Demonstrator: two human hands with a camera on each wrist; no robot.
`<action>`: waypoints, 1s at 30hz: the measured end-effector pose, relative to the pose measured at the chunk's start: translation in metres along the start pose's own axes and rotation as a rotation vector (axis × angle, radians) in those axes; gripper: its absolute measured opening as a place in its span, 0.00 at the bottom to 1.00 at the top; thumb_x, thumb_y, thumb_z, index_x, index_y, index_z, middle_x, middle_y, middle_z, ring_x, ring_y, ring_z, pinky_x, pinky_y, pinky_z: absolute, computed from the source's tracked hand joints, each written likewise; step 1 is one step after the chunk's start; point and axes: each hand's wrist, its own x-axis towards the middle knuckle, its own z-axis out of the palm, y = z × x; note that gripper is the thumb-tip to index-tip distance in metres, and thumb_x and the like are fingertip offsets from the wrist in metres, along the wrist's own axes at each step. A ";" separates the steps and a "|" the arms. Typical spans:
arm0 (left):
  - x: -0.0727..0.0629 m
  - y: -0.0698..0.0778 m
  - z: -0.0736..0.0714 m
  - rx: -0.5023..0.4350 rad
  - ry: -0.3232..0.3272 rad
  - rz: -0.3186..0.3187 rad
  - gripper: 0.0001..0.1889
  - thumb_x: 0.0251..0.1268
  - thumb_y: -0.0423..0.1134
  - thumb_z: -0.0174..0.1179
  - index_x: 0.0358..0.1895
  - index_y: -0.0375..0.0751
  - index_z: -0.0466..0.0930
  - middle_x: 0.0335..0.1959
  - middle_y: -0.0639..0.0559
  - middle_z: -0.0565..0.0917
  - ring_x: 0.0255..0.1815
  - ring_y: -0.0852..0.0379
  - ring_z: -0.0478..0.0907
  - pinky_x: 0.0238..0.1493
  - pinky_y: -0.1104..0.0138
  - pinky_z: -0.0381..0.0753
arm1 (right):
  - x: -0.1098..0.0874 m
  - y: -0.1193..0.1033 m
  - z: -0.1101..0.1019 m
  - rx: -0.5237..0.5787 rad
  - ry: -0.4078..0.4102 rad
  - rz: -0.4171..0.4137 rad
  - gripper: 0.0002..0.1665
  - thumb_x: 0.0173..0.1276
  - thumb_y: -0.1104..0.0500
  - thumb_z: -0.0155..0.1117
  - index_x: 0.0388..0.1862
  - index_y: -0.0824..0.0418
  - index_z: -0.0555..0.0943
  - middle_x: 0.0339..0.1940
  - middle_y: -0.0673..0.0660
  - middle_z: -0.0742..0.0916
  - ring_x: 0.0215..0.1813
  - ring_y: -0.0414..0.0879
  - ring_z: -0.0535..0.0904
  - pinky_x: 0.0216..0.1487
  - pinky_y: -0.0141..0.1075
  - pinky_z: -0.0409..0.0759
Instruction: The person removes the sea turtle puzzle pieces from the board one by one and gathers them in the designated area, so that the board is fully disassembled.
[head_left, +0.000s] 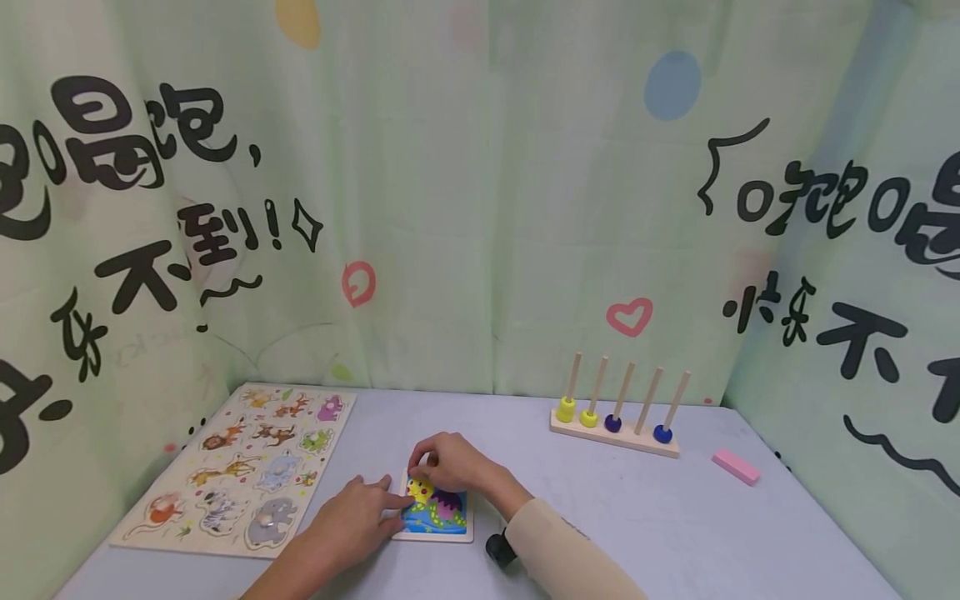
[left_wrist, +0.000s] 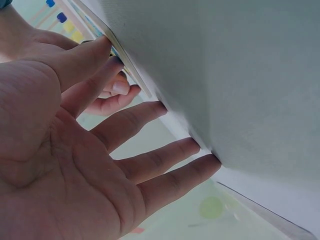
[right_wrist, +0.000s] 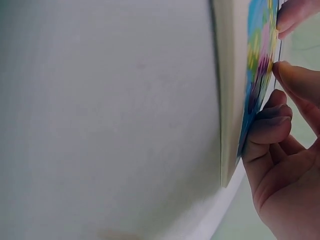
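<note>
A small wooden jigsaw puzzle point(head_left: 438, 527) lies flat on the table, its picture yellow, purple and green on blue inside a pale frame. My left hand point(head_left: 360, 517) is at its left side with the fingers extended. In the left wrist view, the thumb and index finger of the left hand point(left_wrist: 85, 130) touch the puzzle, and the other fingertips rest on the tabletop. Over the puzzle's upper left part is my right hand point(head_left: 450, 462), fingers bent. The right wrist view has the right hand point(right_wrist: 285, 165) touching the picture; whether it pinches a piece is hidden.
On the left lies a large animal peg board point(head_left: 251, 454). A wooden rack with upright rods point(head_left: 615, 435) carries yellow and dark blue beads at the back right. Right of it lies a pink block point(head_left: 736, 467). A black object point(head_left: 500, 550) is by the right wrist. Printed curtains surround the table.
</note>
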 end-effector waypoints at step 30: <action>0.001 0.000 0.003 -0.001 -0.005 -0.008 0.15 0.68 0.44 0.72 0.56 0.59 0.92 0.72 0.37 0.81 0.72 0.20 0.72 0.63 0.26 0.75 | -0.001 -0.007 0.001 -0.031 -0.002 0.044 0.04 0.78 0.57 0.67 0.40 0.54 0.86 0.30 0.49 0.85 0.30 0.38 0.76 0.36 0.30 0.74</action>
